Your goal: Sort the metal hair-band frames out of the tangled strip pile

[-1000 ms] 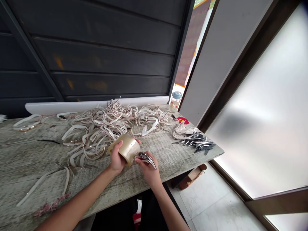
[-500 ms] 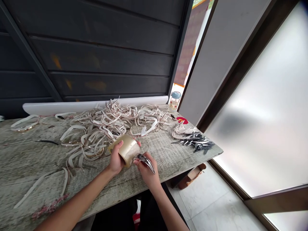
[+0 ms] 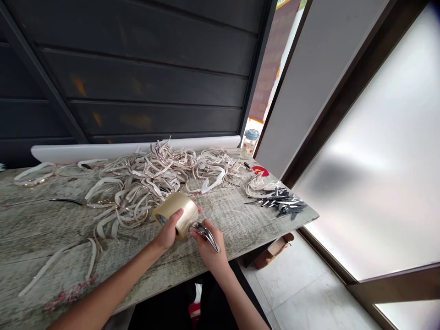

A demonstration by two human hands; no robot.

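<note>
Nearest of all, the right hand [image 3: 210, 245] is closing its grip around a bundle of shiny curved metal pieces [image 3: 207, 232], the pointed ends sticking out past the fingers toward the near edge of the worktop [image 3: 41, 229]. Just beside it, the left hand [image 3: 169, 231] is gripping a roll of clear tape [image 3: 176, 212], fingers wrapping over the roll's outer face and thumb pressing on its side; the roll is tilting, and its lower rim is touching the metal bundle. Both hands are hovering just above the weathered wooden surface, near its front edge.

Further out, a tangled heap of pale curved strips [image 3: 147, 176] is spreading across the middle of the worktop, with loose strips [image 3: 57, 261] lying apart to the left. Off to the right, a small pile of dark and silvery metal pieces [image 3: 282, 201] is sitting near the corner. Beyond that, a red item [image 3: 260, 171] is lying flat, and a small jar with a blue lid [image 3: 250, 143] is standing at the far corner. Along the far edge, a long white bar [image 3: 137, 149] is lying against the dark panelled wall [image 3: 137, 82].
</note>
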